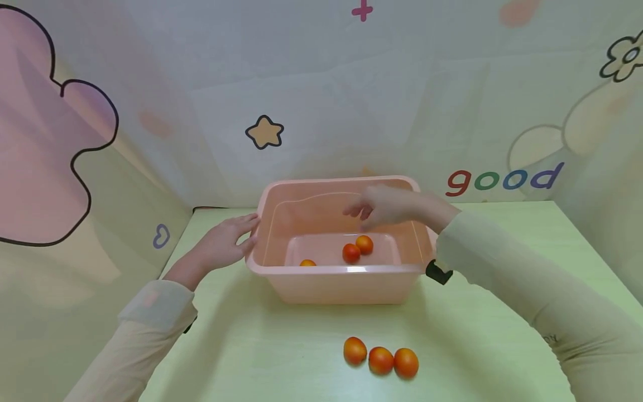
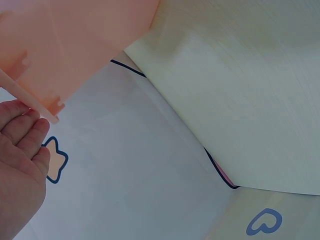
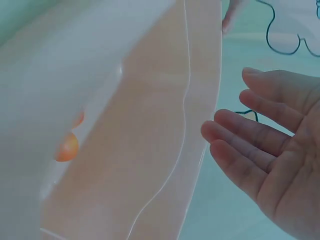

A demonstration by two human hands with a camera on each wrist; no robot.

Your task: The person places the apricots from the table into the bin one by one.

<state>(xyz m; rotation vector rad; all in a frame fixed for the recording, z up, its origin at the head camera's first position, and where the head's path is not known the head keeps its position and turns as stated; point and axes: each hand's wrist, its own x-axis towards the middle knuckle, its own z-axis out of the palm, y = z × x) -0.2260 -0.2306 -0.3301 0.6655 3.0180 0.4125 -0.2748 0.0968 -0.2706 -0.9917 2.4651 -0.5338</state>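
Note:
A pink plastic basin (image 1: 341,287) stands on the table with a red tomato (image 1: 351,253) and an orange tomato (image 1: 364,244) side by side on its floor. Another orange tomato (image 1: 307,263) is partly hidden behind the front rim. My left hand (image 1: 228,242) rests against the basin's left rim; in the left wrist view its fingertips (image 2: 40,132) touch the rim's underside. Over the back right of the basin hovers my right hand (image 1: 384,207), holding nothing. The right wrist view shows its fingers (image 3: 250,132) spread and slightly bent, apart from the tomatoes.
In front of the basin, three orange-red tomatoes (image 1: 380,360) lie in a row on the pale green table (image 1: 251,357). A printed cloth (image 1: 326,111) hangs close behind the basin and along both sides.

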